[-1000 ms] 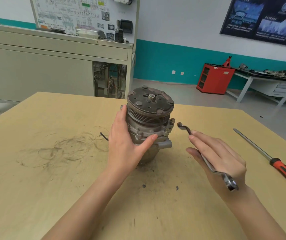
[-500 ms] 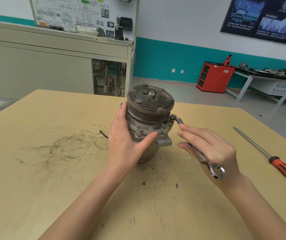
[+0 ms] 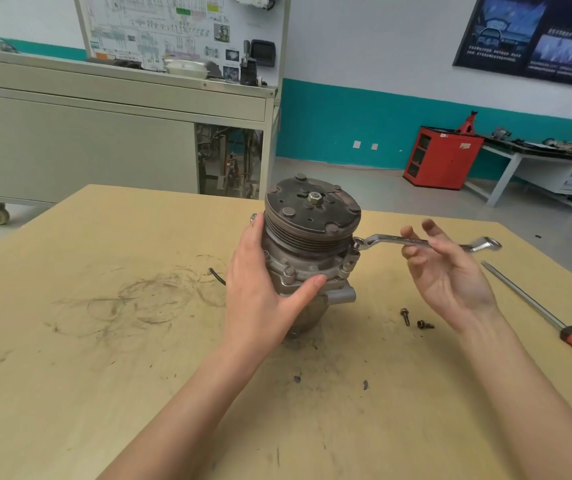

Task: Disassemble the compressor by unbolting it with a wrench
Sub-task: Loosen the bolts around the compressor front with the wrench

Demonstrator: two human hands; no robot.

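Observation:
The grey compressor (image 3: 307, 251) stands upright on the wooden table (image 3: 104, 375), pulley face up. My left hand (image 3: 260, 292) grips its body from the left, thumb across the front flange. A silver ring wrench (image 3: 383, 239) lies level to the right, its near ring seated on a flange bolt (image 3: 357, 244) on the compressor's right side. My right hand (image 3: 451, 278), palm turned up, holds the wrench shaft lightly between fingertips near its middle. Two loose bolts (image 3: 405, 316) (image 3: 425, 324) lie on the table right of the compressor base.
A long screwdriver (image 3: 534, 310) with a red and black handle lies along the table's right side. A short black wire end (image 3: 217, 276) sticks out left of the compressor. Dark scuff rings mark the table's left half. A grey cabinet (image 3: 104, 140) stands behind the table.
The wrench's ring went onto the right-side flange bolt, and the handle swung from pointing toward me to pointing right. My right hand turned palm up. Two loose bolts came into view.

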